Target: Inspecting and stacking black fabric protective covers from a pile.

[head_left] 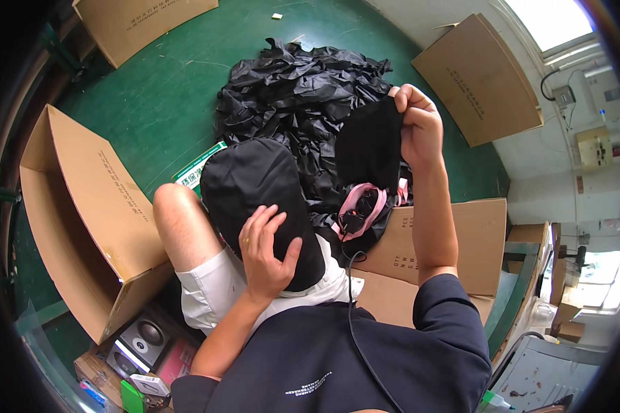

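Note:
A smooth, black, rounded oblong piece (251, 175), fabric-like, lies across my thigh. My left hand (265, 244) rests on its lower part, fingers stretched out and slightly spread. Raised to the right, my right hand (419, 124) pinches the upper corner of a flat black cloth piece (370, 141), which hangs down from it. Below that cloth sits a pink band or strap (358, 208) looped around dark shiny items that I cannot make out. Behind both black pieces, a large heap of crumpled black fabric (296, 86) spreads over the floor.
An open cardboard box (107, 199) stands at my left, with a black speaker (148, 332) near it. More cardboard boxes stand at the back left (145, 24) and back right (482, 79). Flattened cardboard (461, 241) lies at my right. A thin black cord (351, 310) runs over my shirt.

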The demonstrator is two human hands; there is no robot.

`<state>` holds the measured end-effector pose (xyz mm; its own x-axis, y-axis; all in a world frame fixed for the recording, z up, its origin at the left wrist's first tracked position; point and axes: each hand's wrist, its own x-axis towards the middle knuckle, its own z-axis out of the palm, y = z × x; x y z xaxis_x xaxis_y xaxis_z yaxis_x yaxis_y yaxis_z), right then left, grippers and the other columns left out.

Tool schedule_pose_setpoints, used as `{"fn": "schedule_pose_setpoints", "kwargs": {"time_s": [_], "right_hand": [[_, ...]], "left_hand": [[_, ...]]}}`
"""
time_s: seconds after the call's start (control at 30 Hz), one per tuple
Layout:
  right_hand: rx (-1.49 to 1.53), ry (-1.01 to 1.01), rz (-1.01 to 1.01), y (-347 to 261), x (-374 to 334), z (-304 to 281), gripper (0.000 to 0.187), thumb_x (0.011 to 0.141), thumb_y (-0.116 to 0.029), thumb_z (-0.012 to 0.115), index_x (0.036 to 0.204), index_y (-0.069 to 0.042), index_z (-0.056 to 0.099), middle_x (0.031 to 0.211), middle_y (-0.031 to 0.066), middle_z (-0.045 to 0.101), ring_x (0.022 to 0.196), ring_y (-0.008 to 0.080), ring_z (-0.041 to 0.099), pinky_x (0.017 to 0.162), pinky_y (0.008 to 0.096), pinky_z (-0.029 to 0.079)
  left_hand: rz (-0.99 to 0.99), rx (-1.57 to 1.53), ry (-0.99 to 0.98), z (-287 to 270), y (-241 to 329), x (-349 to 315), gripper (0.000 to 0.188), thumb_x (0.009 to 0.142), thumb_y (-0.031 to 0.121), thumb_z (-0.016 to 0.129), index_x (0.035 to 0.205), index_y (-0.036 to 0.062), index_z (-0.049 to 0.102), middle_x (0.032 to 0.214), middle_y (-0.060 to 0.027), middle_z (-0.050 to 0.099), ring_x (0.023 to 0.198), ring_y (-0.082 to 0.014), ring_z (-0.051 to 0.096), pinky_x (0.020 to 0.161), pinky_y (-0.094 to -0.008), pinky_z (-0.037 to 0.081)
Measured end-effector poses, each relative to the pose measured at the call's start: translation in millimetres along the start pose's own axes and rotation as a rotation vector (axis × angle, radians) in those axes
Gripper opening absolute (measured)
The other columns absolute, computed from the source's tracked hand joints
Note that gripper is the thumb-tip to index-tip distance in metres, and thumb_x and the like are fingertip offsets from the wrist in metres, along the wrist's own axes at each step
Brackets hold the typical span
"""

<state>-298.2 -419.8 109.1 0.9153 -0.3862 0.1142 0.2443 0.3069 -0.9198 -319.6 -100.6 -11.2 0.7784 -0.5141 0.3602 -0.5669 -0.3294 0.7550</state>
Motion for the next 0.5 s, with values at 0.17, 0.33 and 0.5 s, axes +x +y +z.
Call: {"fn": "schedule_pose_setpoints", "kwargs": {"time_s": [0.17, 0.33, 0.5], "right_hand": [[-0.199, -0.482, -0.264, -17, -49, 78, 0.014, 0.064, -0.001, 0.059, 0.068, -0.006, 0.046, 0.071, 0.0048, 0.044, 0.060, 0.0158, 0.036, 0.060, 0.0269, 0.038], [-0.303, -1.380, -0.094, 18, -112, 162, 0.020, 0.069, 0.005, 0.060, 0.087, -0.003, 0.056, 0.082, 0.0100, 0.049, 0.069, 0.0327, 0.056, 0.056, 0.0422, 0.046], [-0.568, -1.748, 0.177, 98, -160, 169, 0.018, 0.072, -0.002, 0.060, 0.090, -0.001, 0.057, 0.095, 0.0148, 0.058, 0.089, 0.0359, 0.062, 0.068, 0.0470, 0.052]], "left_hand": [[-0.363, -0.642, -0.166, -6, 1, 21, 0.041, 0.095, 0.032, 0.062, 0.122, 0.0009, 0.058, 0.120, -0.0149, 0.063, 0.104, -0.0253, 0.065, 0.085, -0.0367, 0.051], [-1.014, -1.608, -0.277, -16, -12, -3, 0.063, 0.102, 0.056, 0.037, 0.135, 0.0042, 0.049, 0.126, -0.0078, 0.061, 0.116, -0.0197, 0.058, 0.101, -0.0343, 0.044], [-0.775, -1.420, -0.316, -57, -16, -21, 0.075, 0.096, 0.056, 0.053, 0.142, -0.0009, 0.039, 0.137, -0.0147, 0.052, 0.124, -0.0207, 0.051, 0.105, -0.0338, 0.039]]}}
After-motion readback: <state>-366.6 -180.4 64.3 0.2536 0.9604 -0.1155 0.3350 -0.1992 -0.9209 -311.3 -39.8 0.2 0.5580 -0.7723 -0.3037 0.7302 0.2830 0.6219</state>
